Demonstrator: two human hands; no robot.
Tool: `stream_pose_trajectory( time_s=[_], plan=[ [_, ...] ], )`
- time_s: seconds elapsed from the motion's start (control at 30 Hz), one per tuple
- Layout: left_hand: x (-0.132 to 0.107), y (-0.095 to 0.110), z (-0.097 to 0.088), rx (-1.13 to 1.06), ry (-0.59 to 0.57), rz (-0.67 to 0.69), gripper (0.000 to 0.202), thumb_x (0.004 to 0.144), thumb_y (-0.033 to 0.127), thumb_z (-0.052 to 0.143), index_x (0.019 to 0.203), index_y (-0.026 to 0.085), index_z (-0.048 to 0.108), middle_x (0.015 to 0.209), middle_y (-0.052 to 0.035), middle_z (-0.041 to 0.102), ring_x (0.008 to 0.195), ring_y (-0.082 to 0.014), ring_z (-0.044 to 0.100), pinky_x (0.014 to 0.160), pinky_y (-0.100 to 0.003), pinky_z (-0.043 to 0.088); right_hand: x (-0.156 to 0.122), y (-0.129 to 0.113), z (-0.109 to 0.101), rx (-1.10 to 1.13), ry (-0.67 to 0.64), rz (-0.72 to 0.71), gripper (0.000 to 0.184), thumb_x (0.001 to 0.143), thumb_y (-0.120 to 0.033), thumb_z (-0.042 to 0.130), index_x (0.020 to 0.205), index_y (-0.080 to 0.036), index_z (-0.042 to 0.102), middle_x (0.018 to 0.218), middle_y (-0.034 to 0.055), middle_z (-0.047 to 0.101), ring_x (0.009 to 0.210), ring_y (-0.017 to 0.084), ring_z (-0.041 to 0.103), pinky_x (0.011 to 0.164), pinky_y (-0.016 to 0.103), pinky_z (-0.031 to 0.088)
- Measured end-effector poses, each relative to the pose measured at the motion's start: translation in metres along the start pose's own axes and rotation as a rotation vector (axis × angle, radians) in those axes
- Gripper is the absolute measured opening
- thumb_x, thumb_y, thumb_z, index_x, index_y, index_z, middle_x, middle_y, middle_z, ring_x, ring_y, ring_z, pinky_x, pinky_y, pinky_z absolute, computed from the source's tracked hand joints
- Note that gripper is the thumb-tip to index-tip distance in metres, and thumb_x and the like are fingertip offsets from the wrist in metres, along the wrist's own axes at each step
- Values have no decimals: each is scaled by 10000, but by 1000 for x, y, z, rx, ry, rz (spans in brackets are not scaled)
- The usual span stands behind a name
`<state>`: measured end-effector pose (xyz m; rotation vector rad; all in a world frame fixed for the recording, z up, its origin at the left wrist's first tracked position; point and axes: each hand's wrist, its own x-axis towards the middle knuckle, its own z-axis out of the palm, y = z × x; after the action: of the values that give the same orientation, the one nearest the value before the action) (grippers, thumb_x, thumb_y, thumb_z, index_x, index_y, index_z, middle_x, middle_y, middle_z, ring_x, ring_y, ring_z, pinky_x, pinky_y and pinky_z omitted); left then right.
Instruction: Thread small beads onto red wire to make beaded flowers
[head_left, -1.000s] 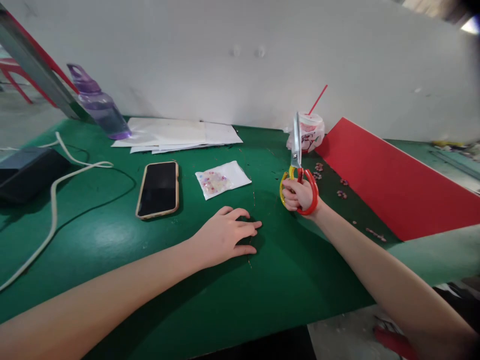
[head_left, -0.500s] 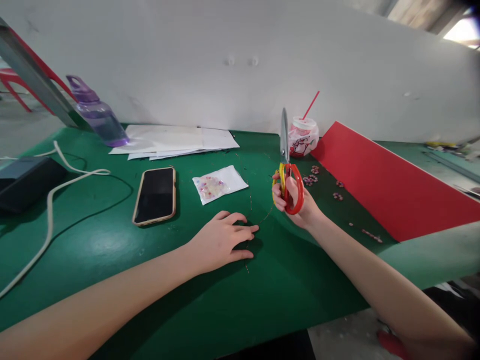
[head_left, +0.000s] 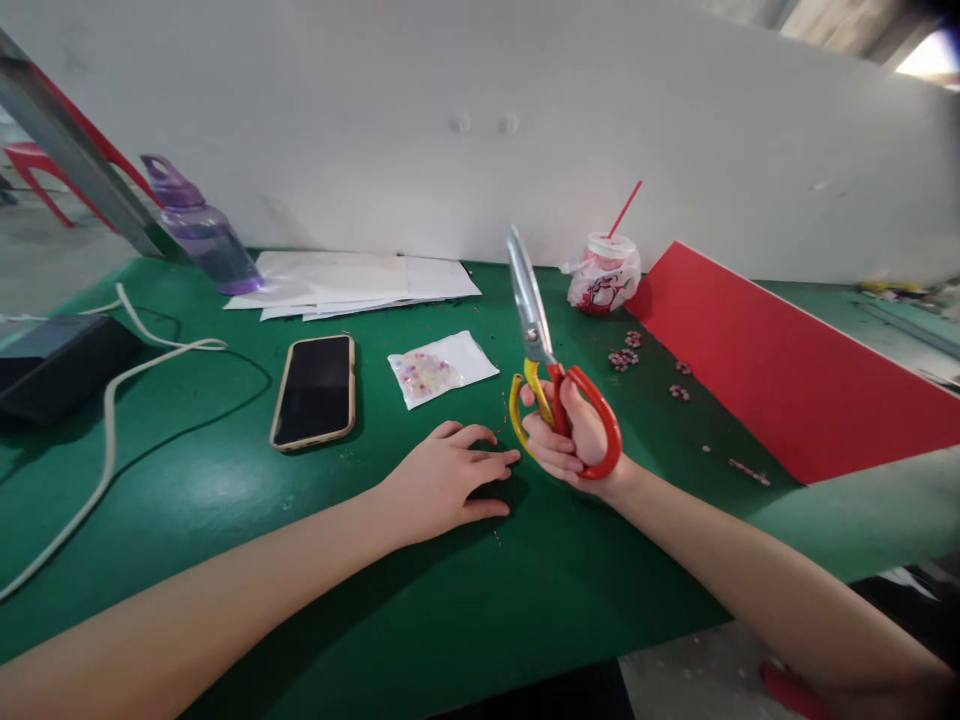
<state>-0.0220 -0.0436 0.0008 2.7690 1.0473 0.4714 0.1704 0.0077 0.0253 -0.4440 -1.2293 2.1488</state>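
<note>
My right hand (head_left: 574, 435) is wrapped round the handles of a pair of scissors (head_left: 536, 340), one handle yellow and the other red. The blades are closed together and point up and away, above the table. My left hand (head_left: 450, 485) lies on the green table (head_left: 420, 620) with its fingers spread. A thin, speckled string (head_left: 496, 537) runs beneath those fingers; its ends show in front of and beyond the hand. Just past the left hand lies a white packet (head_left: 442, 368) with small coloured beads behind its clear front.
Left of the packet lies a phone (head_left: 315, 390). Farther left are a white cable (head_left: 109, 420) and a black box (head_left: 67, 370). A purple bottle (head_left: 206, 235), papers (head_left: 337, 280) and a bagged cup (head_left: 604, 275) stand or lie behind. Beaded rings (head_left: 624, 358) lie beside a red board (head_left: 787, 370).
The scissors have tilted to the left and come down nearer to me and the left hand. My left hand has stayed in place.
</note>
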Motion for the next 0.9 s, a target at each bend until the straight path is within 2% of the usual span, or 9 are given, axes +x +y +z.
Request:
stream_pose_trajectory(
  time_s=[0.17, 0.43, 0.7, 0.8, 0.87, 0.9],
  plan=[
    [1, 1, 2, 26, 2, -12, 345, 866, 516, 497, 1036, 235, 605, 1203, 39, 630, 1154, -218, 468, 934, -387, 272, 13, 9, -18, -33, 12, 170, 354, 893, -557, 375, 915, -218, 476, 431, -119, 320, 269, 38, 179, 238, 129, 211],
    [-1, 3, 4, 68, 20, 9, 353, 893, 504, 460, 1055, 220, 593, 1229, 33, 615, 1159, -207, 474, 942, -390, 264, 13, 2, -27, -56, 56, 206, 385, 887, -582, 349, 893, -218, 477, 406, -119, 314, 266, 47, 174, 254, 142, 185],
    [-1, 4, 2, 68, 4, -5, 370, 889, 514, 453, 1055, 222, 606, 1219, 2, 623, 1151, -213, 478, 959, -405, 265, 13, -1, -29, -128, 70, 208, 430, 863, -632, 344, 884, -220, 466, 392, -124, 292, 261, 46, 166, 277, 146, 174],
    [-1, 4, 2, 64, 11, -3, 375, 888, 513, 453, 1047, 215, 616, 1221, -15, 621, 1148, -216, 480, 958, -401, 271, 11, -8, -41, -222, 106, 175, 381, 867, -587, 395, 909, -216, 472, 404, -121, 319, 262, 46, 206, 287, 151, 190],
    [-1, 3, 2, 56, 13, 0, 365, 883, 507, 468, 1028, 210, 622, 1229, -13, 616, 1149, -219, 481, 956, -397, 274, 10, -14, -54, -306, 150, 101, 294, 854, -496, 503, 916, -209, 480, 417, -112, 366, 271, 48, 264, 295, 156, 199],
    [-1, 3, 2, 49, 12, 3, 359, 880, 504, 477, 1019, 208, 624, 1234, -12, 613, 1148, -220, 482, 954, -395, 274, 9, -17, -61, -289, 192, 52, 308, 858, -513, 483, 910, -209, 484, 410, -117, 341, 266, 43, 234, 295, 157, 187]
  ],
)
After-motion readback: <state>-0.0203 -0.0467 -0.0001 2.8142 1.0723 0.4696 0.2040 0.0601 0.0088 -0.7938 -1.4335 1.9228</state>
